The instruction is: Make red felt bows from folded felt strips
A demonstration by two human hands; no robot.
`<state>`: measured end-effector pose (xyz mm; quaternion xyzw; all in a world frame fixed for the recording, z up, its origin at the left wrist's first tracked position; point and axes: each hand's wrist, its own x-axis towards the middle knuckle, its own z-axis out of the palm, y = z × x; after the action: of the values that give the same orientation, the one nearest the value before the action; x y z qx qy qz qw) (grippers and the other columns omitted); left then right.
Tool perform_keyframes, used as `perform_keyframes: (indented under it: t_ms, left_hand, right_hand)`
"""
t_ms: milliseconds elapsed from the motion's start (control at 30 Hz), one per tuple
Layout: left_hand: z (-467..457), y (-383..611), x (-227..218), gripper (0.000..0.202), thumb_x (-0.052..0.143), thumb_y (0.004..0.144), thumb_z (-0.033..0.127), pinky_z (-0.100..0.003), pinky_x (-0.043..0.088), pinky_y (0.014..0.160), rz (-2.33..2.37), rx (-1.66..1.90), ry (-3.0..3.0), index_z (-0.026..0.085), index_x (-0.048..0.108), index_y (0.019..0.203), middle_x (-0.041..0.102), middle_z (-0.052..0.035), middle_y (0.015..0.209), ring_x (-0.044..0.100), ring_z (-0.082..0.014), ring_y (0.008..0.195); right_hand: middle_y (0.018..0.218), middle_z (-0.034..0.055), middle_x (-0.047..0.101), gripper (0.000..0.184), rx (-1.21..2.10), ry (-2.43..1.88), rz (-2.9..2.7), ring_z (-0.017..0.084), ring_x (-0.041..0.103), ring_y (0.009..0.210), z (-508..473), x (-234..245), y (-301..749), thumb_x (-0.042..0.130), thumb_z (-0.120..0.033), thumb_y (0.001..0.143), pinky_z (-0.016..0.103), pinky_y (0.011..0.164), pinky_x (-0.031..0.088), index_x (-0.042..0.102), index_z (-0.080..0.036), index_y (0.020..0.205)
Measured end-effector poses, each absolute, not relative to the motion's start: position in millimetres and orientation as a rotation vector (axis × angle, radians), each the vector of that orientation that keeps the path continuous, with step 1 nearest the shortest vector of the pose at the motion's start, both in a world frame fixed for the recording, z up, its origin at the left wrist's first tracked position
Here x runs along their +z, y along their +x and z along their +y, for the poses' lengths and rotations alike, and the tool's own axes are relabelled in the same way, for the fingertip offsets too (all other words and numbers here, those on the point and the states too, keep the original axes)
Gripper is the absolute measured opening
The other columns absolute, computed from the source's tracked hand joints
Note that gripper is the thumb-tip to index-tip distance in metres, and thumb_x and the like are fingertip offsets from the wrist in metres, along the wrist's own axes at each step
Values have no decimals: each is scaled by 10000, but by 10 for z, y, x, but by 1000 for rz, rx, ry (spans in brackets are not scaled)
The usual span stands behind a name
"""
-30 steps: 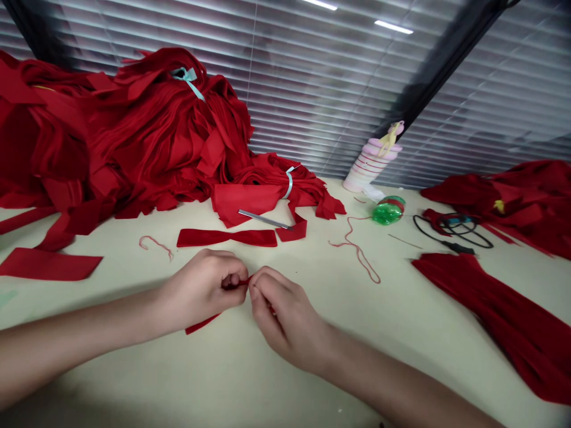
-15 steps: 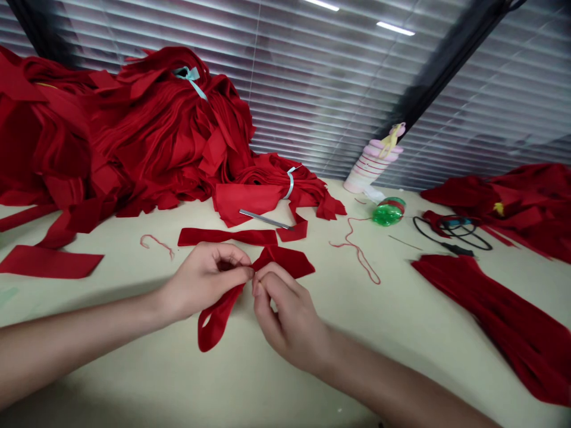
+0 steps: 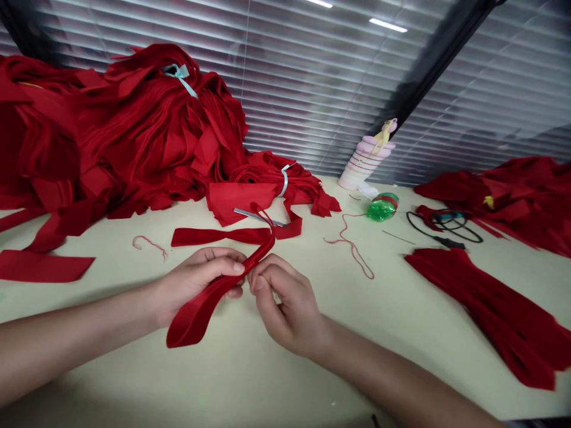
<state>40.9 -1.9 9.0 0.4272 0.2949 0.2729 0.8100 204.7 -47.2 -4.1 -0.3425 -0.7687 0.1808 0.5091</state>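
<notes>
My left hand (image 3: 203, 276) pinches a folded red velvet ribbon (image 3: 200, 309) near its middle, thumb on top. One looped end of the ribbon hangs toward me, and its other end stretches up and away past my fingers. Close against the ribbon's right side, my right hand (image 3: 285, 303) has thumb and forefinger pressed together; what lies between them is too small to make out. Just beyond my hands, a flat red ribbon strip (image 3: 218, 236) rests on the table, with slim metal tweezers (image 3: 259, 217) behind it.
Large heaps of red ribbon (image 3: 147, 137) fill the back left. A pink and white thread cone (image 3: 363, 163), a green spool (image 3: 382, 207), loose red thread (image 3: 354, 246) and a black cable (image 3: 446, 229) lie right of centre. More red strips (image 3: 486, 315) lie at right.
The ribbon has been turned in my left hand: its near loop now swings lower left and broader, its far end points up and away. My right hand stays pinched beside it.
</notes>
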Motion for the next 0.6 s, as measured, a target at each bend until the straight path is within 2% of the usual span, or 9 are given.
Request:
perform_keyframes:
  t_ms: [133,300,400,467,533,600]
  left_hand:
    - [21,374,47,115,672,737,236,-186,300,501,645,583,921,145,601,740,516,31,622,475,-73,540]
    - [43,360,77,143,690,721,253,-200,316,520,639,614,925,155,590,752,508,26,626,444,-77,542]
    - [61,357,98,142,683,733,254,-196,310,511,644,616,959,147,591,736,521,18,644,453,-72,535]
    - [71,357,96,133,679,736,252,-196,312,509,644,618,974,145,601,732,520,21,639,461,-72,532]
    - [77,359,88,115,677,739,244,-198,321,515,649,622,979,146,617,745,533,22,645,474,-73,537]
    - [79,363,80,89,669,748,230,-199,339,532,657,620,980,152,630,765,557,21,658,490,-75,549]
  right_hand:
    - [710,11,498,199,491,-838,-1845,123,495,637,-433,-77,2084,420,-77,829,254,567,432,418,-208,679]
    - [636,-23,422,237,660,-974,-1757,101,375,548,-449,-97,2096,419,-166,869,239,495,332,341,-216,651]
    - [590,-53,366,227,802,-1069,-1691,93,314,508,-459,-106,2094,382,-245,919,230,465,292,355,-218,695]
    - [580,-73,349,138,851,-1085,-1666,89,312,493,-457,-111,2096,432,-268,903,222,450,279,392,-216,782]
    - [587,-77,362,75,867,-1068,-1699,90,337,495,-451,-105,2100,478,-266,875,219,452,284,439,-202,876]
    - [610,-56,405,80,853,-1040,-1767,93,360,514,-449,-89,2105,467,-259,874,225,468,298,495,-185,866]
